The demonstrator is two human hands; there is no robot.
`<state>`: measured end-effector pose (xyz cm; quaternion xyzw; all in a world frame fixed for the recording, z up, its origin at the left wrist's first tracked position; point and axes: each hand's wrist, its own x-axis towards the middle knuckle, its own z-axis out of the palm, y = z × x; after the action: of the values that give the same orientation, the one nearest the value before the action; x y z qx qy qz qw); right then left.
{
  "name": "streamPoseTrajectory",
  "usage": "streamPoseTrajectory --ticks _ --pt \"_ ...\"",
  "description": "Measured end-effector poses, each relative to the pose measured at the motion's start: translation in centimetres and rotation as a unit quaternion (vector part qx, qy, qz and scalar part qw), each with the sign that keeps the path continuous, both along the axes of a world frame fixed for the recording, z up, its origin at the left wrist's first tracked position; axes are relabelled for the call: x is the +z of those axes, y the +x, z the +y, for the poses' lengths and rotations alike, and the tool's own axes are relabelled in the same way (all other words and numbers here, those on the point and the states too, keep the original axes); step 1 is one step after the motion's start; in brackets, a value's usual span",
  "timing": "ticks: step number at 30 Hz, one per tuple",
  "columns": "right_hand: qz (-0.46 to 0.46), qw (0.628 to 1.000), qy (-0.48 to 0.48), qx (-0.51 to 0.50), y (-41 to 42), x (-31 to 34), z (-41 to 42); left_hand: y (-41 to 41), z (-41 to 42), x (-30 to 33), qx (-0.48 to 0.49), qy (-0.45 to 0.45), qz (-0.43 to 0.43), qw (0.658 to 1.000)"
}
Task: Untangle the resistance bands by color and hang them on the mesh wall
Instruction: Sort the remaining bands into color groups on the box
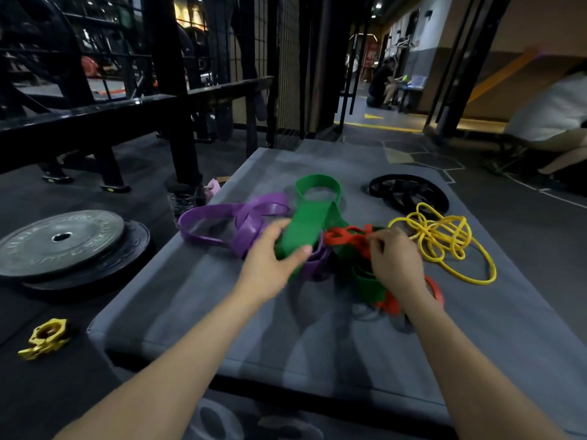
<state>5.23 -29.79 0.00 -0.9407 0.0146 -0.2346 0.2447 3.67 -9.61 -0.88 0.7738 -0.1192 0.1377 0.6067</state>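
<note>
Underneath: grey mat (317, 328), dark gym floor (79, 392).

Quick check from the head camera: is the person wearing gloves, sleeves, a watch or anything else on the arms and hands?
No. The left hand and right hand are bare, with no gloves, rings or watch visible. Both forearms are uncovered right down to the bottom of the frame, so no sleeve shows.

A grey padded mat (222, 328) carries a tangle of wide green (305, 230), purple (219, 220) and red-orange (349, 238) rubber bands at its middle, a thin yellow band (444, 246) coiled just to the right, and a black band (409, 193) at the far right
</note>
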Motion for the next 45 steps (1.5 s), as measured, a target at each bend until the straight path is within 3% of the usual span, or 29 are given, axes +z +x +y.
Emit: streamPoseTrajectory --ticks 2,4,6,8,9,11,14,17,23,28,29,31,32,34,35,37,39,43,45 --pt "0.03 0.994 0.1 0.036 0.0 0.6 0.3 -1.0 -1.1 -1.2 -0.046 0.199 -0.035 0.978" --pt "0.086 0.98 0.173 0.05 -0.3 1.0 0.6 -2.1 -2.1 -2.0 -0.098 0.373 -0.057 0.921" --pt "0.12 0.986 0.103 0.055 -0.7 0.7 0.6 -3.0 -2.9 -2.1 -0.137 0.463 -0.061 0.873" --pt "0.136 0.989 0.022 0.049 -0.9 0.3 0.5 -3.2 -3.3 -1.6 -0.152 0.489 -0.066 0.856" --pt "0.136 0.99 0.009 0.039 -0.9 0.1 0.4 -3.0 -3.3 -1.2 -0.155 0.47 -0.05 0.867" --pt "0.136 0.99 0.01 0.022 -0.7 0.1 0.3 -1.8 -2.8 -0.9 -0.139 0.419 -0.003 0.897" --pt "0.112 0.993 0.033 0.004 -0.4 0.3 0.4 0.9 -1.6 -1.4 -0.047 0.444 0.044 0.894" --pt "0.095 0.995 0.024 -0.023 0.0 0.5 0.7 2.5 -1.7 -1.4 0.007 0.5 0.07 0.863" --pt "0.071 0.994 0.048 -0.07 0.6 1.2 0.5 4.3 -3.1 -0.5 0.04 0.599 -0.072 0.797" --pt "0.066 0.992 0.068 -0.078 0.8 1.1 0.1 4.9 -4.1 -1.6 0.036 0.646 -0.097 0.756" --pt "0.065 0.993 0.06 -0.076 0.8 1.0 0.2 5.2 -4.1 -1.9 0.045 0.634 -0.082 0.768" --pt "0.06 0.995 0.043 -0.071 0.6 0.9 0.7 6.3 -4.1 -2.3 0.064 0.547 -0.029 0.835" --pt "0.057 0.995 0.036 -0.068 0.5 1.0 0.9 6.8 -4.1 -2.0 0.064 0.465 0.011 0.883" --pt "0.054 0.996 0.02 -0.067 0.4 1.1 1.1 7.3 -4.4 -0.3 0.033 0.207 0.088 0.974" --pt "0.054 0.996 0.015 -0.071 0.4 1.1 1.1 7.2 -4.6 1.2 0.012 0.075 0.121 0.99" --pt "0.053 0.995 0.017 -0.078 0.5 1.2 1.0 7.5 -4.6 4.3 -0.016 -0.086 0.158 0.984" --pt "0.053 0.995 0.022 -0.08 0.5 1.2 1.0 7.8 -3.9 6.7 -0.016 -0.098 0.152 0.983" --pt "0.06 0.996 0.008 -0.069 0.4 1.1 1.1 8.7 0.2 7.7 0.085 -0.152 0.131 0.976" --pt "0.061 0.996 0.002 -0.068 0.3 1.3 1.3 8.4 2.5 7.4 0.146 -0.113 0.119 0.976"
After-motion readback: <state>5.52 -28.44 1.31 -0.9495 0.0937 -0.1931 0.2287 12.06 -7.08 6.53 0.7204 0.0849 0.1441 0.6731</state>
